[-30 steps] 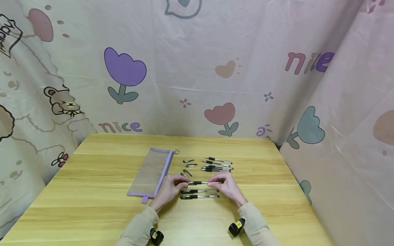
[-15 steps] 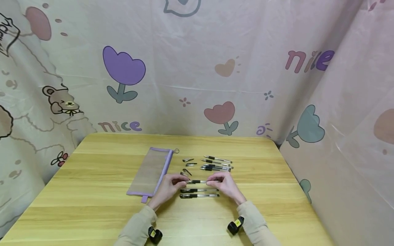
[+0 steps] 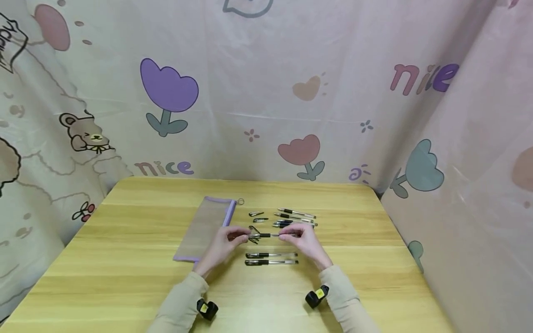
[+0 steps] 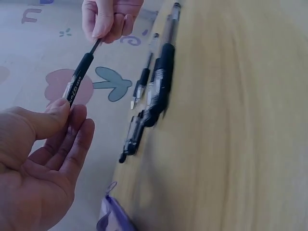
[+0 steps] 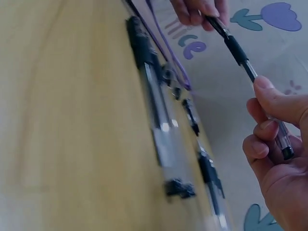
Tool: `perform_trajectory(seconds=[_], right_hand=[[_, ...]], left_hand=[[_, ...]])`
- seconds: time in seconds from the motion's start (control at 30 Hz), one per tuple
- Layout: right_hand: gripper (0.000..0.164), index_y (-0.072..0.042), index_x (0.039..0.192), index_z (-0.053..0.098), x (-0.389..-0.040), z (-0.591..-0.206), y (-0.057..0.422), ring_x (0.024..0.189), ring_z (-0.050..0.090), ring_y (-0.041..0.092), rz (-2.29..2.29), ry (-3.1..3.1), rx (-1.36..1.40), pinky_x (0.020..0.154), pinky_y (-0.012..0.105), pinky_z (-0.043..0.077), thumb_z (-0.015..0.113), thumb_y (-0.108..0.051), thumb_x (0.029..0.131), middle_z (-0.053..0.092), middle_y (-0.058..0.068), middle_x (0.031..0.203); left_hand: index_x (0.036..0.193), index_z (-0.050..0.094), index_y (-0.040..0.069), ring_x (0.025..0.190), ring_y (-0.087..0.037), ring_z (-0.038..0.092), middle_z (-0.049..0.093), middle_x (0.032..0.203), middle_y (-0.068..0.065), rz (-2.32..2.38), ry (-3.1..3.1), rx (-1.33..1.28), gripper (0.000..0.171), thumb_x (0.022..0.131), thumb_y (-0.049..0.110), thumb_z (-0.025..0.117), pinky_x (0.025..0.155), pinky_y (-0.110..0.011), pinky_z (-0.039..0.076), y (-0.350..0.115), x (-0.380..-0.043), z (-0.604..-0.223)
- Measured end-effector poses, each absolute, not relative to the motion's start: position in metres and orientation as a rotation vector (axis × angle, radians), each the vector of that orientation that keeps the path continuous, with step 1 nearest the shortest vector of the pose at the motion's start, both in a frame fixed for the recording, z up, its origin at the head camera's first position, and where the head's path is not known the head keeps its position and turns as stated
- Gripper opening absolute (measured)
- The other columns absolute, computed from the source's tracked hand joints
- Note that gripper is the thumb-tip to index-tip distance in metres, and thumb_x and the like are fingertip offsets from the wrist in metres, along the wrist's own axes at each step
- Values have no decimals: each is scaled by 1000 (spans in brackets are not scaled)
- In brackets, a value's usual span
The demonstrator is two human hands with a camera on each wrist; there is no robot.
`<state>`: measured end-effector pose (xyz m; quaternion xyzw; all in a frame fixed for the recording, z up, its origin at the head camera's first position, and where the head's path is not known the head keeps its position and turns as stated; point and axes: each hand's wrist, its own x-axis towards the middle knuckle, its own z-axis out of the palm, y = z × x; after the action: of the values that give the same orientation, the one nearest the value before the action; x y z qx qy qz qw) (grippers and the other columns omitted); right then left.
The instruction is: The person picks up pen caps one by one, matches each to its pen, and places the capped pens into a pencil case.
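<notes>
We note the capping work as part done. One pen [image 3: 265, 235] is held level between the left hand [image 3: 220, 247] and the right hand [image 3: 306, 241], raised above the middle of the bench [image 3: 125, 249]. The left fingers are clamped on its cap end, the right fingers pinch the clear barrel, and the thumbs oppose the fingers on both sides. A dark cap [image 5: 215, 22] seems to sit on the pen's left end; whether it is fully seated, we cannot tell. Done, as we read it: the near pair [image 3: 271, 262], lying side by side nearer than the hands, both capped with the cap ends to the left. Left to do: the far group [image 3: 297, 213], at the far right, whose pens seem bare-tipped; we make out at least four, but they overlap and the right hand partly covers them, so no firm count. Loose caps [image 3: 260, 220] lie to the left of that group, two plainly apart and others partly behind the held pen. The pouch [image 3: 200, 231] lies flat at left, its right edge partly behind the left hand; we judge it not yet in use.
</notes>
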<state>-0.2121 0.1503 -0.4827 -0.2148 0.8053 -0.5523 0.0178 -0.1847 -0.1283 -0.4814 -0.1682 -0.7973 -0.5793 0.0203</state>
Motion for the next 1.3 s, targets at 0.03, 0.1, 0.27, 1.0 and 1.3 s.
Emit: perform_trajectory(seconds=[0.03,0.1,0.27,1.0,1.3], right_hand=[[18,0,100,76,-213,-481,151,76,64,2,-1725,2508,-654,67,19,54,78,-11,86,74,20,97],[18,0,99,77,-213,-478,152,74,64,2,-1732,2525,-632,65,18,53,79,-10,84,74,20,96],[18,0,100,77,-214,-477,154,75,65,2,-1708,2544,-694,66,19,55,79,-11,85,75,20,96],[8,2,90,77,-204,-470,150,66,60,2,-1755,2514,-831,57,17,51,78,0,82,71,22,84],[13,3,96,75,-199,-479,152,76,65,1,-1747,2500,-765,68,20,57,77,-2,84,73,23,93]], left_hand=[[112,71,-4,90,-21,73,75,108,-23,-1794,-2469,-518,23,90,2,70,81,-19,58,-129,-186,-480],[111,72,-3,89,-19,73,75,107,-22,-1793,-2465,-501,22,90,2,71,81,-18,57,-130,-186,-478],[112,72,-3,89,-11,71,75,107,-21,-1765,-2486,-518,22,90,3,71,81,-18,57,-130,-187,-478],[104,75,0,87,-14,71,76,103,-16,-1727,-2392,-618,17,87,-3,72,78,-21,59,-111,-179,-482],[106,74,0,87,-14,71,76,103,-14,-1735,-2427,-635,17,89,-1,71,77,-21,59,-111,-178,-483]])
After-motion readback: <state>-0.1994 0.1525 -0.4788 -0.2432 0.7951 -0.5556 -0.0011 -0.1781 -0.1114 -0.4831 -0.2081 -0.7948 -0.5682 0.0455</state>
